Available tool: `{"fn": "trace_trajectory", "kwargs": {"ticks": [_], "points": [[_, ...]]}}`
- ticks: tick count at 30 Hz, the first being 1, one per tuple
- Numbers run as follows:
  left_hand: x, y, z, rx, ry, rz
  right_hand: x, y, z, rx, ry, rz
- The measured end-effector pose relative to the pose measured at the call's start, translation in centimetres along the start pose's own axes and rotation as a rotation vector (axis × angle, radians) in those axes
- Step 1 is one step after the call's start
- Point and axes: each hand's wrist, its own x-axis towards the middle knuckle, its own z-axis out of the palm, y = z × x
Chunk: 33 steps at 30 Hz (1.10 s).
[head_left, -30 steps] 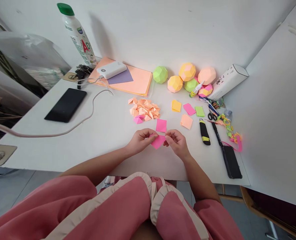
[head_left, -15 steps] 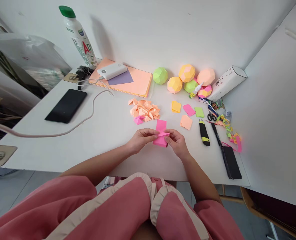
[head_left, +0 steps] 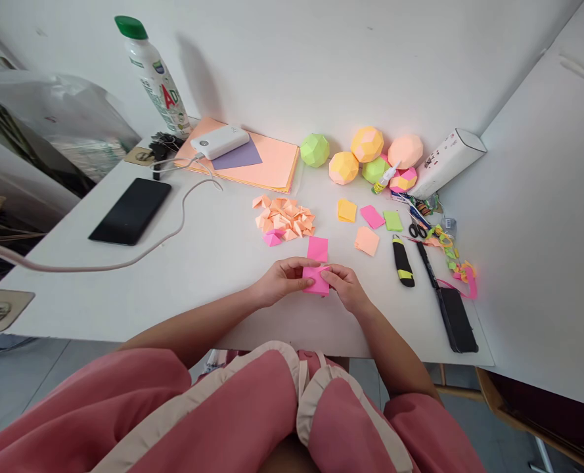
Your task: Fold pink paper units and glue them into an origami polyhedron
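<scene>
Pinching a pink paper (head_left: pixel 317 281) just below the centre of the frame, with left hand (head_left: pixel 282 281) and right hand (head_left: pixel 348 286) both closed on it (thumbs on top). Holding it near a pink square (head_left: pixel 318 247), below folded pieces (head_left: pixel 286 215) at mid-frame and left of a cutter (head_left: pixel 403 261).

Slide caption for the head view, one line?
Left hand and right hand hold pink paper between them, folded peach pieces lying beyond.

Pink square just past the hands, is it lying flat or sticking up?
Lying flat: the pink square rests on the table, no raised flap showing.
</scene>
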Motion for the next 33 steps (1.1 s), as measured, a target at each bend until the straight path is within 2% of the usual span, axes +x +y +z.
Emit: {"fn": "trace_trajectory", "kwargs": {"ticks": [3,9,14,17,21,26,33], "points": [[-0.05,-0.10,-0.03,0.041,-0.020,0.039,0.05,0.02,-0.04,-0.001,-0.044,0.023],[-0.11,-0.11,-0.12,0.156,0.021,0.115,-0.01,-0.12,0.02,-0.028,-0.054,-0.025],[0.01,-0.17,-0.29,0.193,0.158,0.186,-0.07,-0.15,0.09,-0.028,-0.075,-0.052],[0.11,-0.22,-0.29,0.157,0.232,0.146,-0.02,-0.06,-0.08,-0.030,-0.008,-0.121],[0.04,-0.19,-0.08,0.163,0.159,0.091,0.10,0.10,-0.41,0.020,0.088,-0.104],[-0.23,-0.37,0.26,0.179,0.073,0.090,0.07,0.05,-0.19,0.005,0.019,0.003],[-0.18,-0.52,0.11,0.209,0.200,0.148,0.08,-0.01,-0.10,0.035,-0.031,0.019]]}}
